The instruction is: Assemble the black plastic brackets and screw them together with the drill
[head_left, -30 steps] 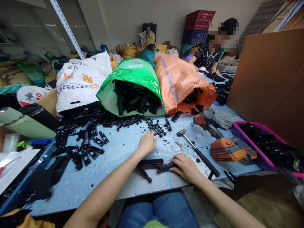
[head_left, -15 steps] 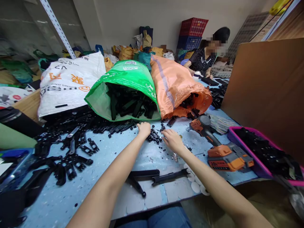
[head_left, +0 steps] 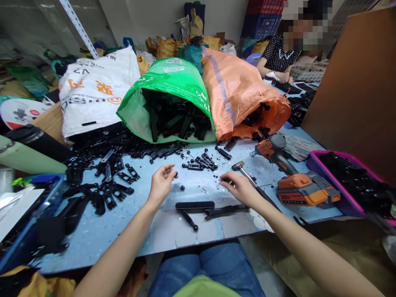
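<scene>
My left hand (head_left: 162,181) is closed in a pinch over the light blue table, with a small black part (head_left: 176,175) at its fingertips. Below it on the table lies a small round black piece (head_left: 182,188). My right hand (head_left: 236,185) is held with thumb and fingers close together, near tiny black bits (head_left: 215,176); whether it grips anything is unclear. Beyond the hands is a small cluster of black jointed arms (head_left: 206,160). Nearer to me lie a flat black bar (head_left: 194,205) and a black fork-ended piece (head_left: 227,210). A hammer (head_left: 247,173) rests by my right hand.
A white sack (head_left: 99,95), a green sack (head_left: 173,78) and an orange sack (head_left: 229,82) line the back. Black parts (head_left: 107,173) spread at left. At right are a cordless power tool (head_left: 297,187), a pink bin (head_left: 315,159) and a cardboard panel (head_left: 355,82). Another person (head_left: 278,57) sits behind.
My left hand has moved left and nearer to me, away from the black jointed arms. My right hand has also drawn back from them. The camera view has tilted down.
</scene>
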`<action>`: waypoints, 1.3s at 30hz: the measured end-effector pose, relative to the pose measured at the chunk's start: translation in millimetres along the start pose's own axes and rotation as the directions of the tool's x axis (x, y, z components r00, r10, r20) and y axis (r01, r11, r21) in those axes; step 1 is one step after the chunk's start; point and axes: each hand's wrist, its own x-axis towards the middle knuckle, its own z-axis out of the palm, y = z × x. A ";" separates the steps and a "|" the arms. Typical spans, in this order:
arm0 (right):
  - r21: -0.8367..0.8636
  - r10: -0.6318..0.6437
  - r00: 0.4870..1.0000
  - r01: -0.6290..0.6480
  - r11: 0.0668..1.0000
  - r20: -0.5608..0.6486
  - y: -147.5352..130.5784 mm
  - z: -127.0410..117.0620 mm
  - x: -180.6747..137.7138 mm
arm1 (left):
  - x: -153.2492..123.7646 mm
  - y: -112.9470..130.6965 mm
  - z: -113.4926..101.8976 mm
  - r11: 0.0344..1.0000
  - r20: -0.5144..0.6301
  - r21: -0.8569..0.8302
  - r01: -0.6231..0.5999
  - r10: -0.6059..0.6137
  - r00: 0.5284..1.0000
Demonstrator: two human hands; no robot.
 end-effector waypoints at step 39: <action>-0.081 -0.273 0.958 0.280 0.957 0.091 -14.6 46.5 -63.7 | -71.8 -3.2 -33.1 0.983 0.312 0.156 0.100 -0.145 0.939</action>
